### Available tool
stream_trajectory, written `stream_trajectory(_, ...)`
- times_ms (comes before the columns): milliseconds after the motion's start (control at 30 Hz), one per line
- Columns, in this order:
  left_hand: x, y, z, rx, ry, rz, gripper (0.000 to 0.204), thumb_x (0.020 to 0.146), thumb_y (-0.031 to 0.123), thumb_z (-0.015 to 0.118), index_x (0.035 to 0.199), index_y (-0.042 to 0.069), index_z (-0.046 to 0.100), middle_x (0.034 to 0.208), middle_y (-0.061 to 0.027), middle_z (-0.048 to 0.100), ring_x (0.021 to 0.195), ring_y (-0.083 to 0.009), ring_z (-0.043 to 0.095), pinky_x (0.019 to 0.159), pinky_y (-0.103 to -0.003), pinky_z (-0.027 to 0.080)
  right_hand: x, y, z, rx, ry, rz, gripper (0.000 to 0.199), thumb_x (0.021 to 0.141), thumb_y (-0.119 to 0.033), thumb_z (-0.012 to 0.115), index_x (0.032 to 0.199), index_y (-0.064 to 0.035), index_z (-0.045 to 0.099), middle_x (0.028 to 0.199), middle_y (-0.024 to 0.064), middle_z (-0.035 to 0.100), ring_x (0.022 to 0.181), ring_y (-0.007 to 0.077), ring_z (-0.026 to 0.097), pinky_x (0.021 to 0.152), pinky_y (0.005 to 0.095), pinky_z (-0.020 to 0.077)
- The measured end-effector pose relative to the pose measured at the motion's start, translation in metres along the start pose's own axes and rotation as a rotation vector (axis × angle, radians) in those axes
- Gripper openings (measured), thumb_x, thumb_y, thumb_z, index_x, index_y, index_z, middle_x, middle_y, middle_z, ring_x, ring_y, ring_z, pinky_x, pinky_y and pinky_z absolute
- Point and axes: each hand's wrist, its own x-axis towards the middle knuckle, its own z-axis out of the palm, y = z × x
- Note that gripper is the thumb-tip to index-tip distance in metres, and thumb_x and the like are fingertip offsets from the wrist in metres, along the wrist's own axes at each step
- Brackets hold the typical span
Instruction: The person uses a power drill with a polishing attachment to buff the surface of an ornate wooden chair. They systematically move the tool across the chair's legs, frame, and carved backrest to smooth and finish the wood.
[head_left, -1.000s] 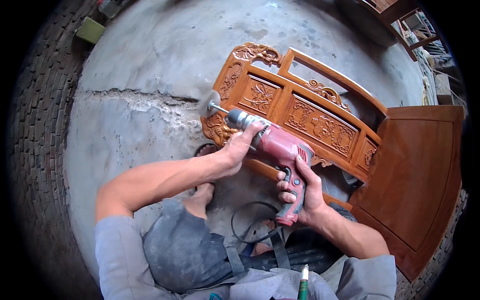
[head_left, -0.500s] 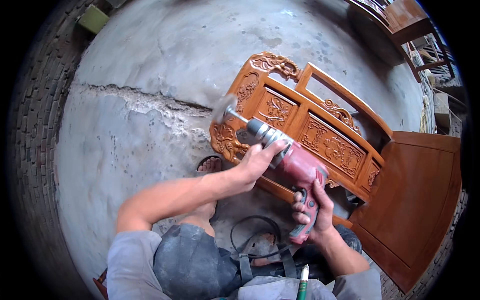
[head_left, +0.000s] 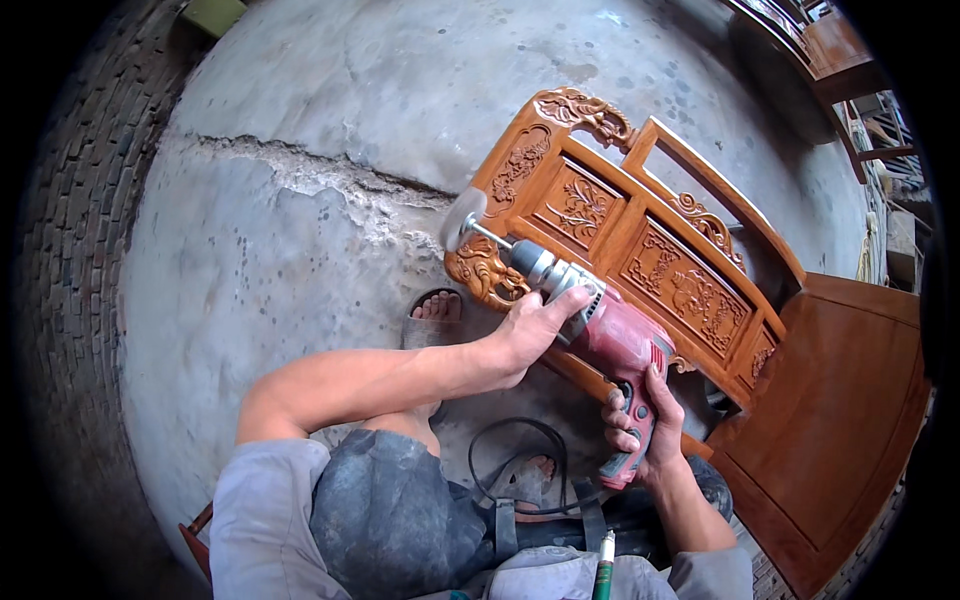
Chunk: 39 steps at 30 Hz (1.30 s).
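A red power drill (head_left: 622, 335) with a grey chuck points up and to the left across the carved furniture. On its long shaft sits a round pale disc (head_left: 464, 220), smeared by motion. My left hand (head_left: 545, 325) is closed round the metal front part of the drill. Round the pistol handle wrap the fingers of my right hand (head_left: 648, 420), close to the trigger. Behind the drill lies a glossy brown wooden furniture piece (head_left: 607, 225) with carved flower panels. The disc is at its left edge, above a carved scroll end (head_left: 482, 275); whether they touch, I cannot tell.
A plain wooden panel (head_left: 815, 400) joins the carved piece at right. A looped black cord (head_left: 520, 430) lies between my legs. Cracked concrete floor (head_left: 270, 250) spreads left, beside a brick strip (head_left: 80, 230). More wooden furniture (head_left: 850, 70) stands at far right.
The view has shifted, so the furniture appears farther right. Relative to the wood, the drill and disc have moved slightly left and nearer to me. Both hands keep their hold.
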Motion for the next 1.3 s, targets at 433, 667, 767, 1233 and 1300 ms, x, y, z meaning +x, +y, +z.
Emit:
stream_trajectory(433, -0.004, -0.004, -0.004, -0.002, 0.082, 0.039, 0.051, 0.096, 0.047, 0.062, 0.126, 0.006, 0.061, 0.121, -0.0027, 0.063, 0.112, -0.0116, 0.054, 0.103, -0.033, 0.038, 0.013, 0.004, -0.003, 0.025, -0.015, 0.032, 0.046, 0.102, -0.046, 0.055, 0.118, -0.0034, 0.056, 0.087, 0.0093, 0.066, 0.066, 0.0140, 0.060, 0.041, 0.0209, 0.0435)
stream_trajectory(667, -0.013, -0.005, -0.009, 0.002, 0.015, 0.017, 0.053, 0.098, 0.048, 0.057, 0.130, 0.005, 0.059, 0.123, -0.0029, 0.063, 0.114, -0.0127, 0.055, 0.105, -0.032, 0.038, 0.006, 0.004, -0.001, -0.026, 0.017, 0.066, 0.044, 0.101, -0.045, 0.056, 0.120, -0.0051, 0.055, 0.085, 0.0093, 0.064, 0.065, 0.0139, 0.059, 0.040, 0.0205, 0.0421)
stream_trajectory(767, -0.019, -0.022, -0.010, -0.052, -0.083, 0.036, 0.055, 0.101, 0.049, 0.053, 0.133, 0.005, 0.056, 0.124, -0.0027, 0.062, 0.115, -0.0131, 0.055, 0.107, -0.033, 0.037, -0.003, 0.001, -0.010, -0.039, 0.055, 0.095, 0.044, 0.101, -0.044, 0.056, 0.124, -0.0064, 0.054, 0.084, 0.0109, 0.065, 0.062, 0.0148, 0.060, 0.038, 0.0216, 0.0415)
stream_trajectory(1233, -0.009, -0.021, 0.016, -0.072, -0.049, 0.051, 0.048, 0.102, 0.046, 0.053, 0.127, 0.006, 0.060, 0.120, -0.0021, 0.064, 0.114, -0.0123, 0.055, 0.104, -0.032, 0.039, -0.013, -0.003, -0.016, -0.041, 0.081, -0.012, 0.043, 0.102, -0.044, 0.055, 0.121, -0.0053, 0.054, 0.084, 0.0111, 0.065, 0.060, 0.0156, 0.059, 0.037, 0.0224, 0.0421)
stream_trajectory(1300, -0.007, -0.021, 0.015, -0.089, -0.025, 0.054, 0.050, 0.102, 0.047, 0.052, 0.128, 0.005, 0.060, 0.121, -0.0026, 0.064, 0.114, -0.0129, 0.056, 0.105, -0.032, 0.039, -0.012, -0.008, -0.009, -0.065, 0.072, 0.000, 0.043, 0.102, -0.043, 0.055, 0.121, -0.0047, 0.055, 0.084, 0.0112, 0.065, 0.061, 0.0156, 0.059, 0.038, 0.0224, 0.0422)
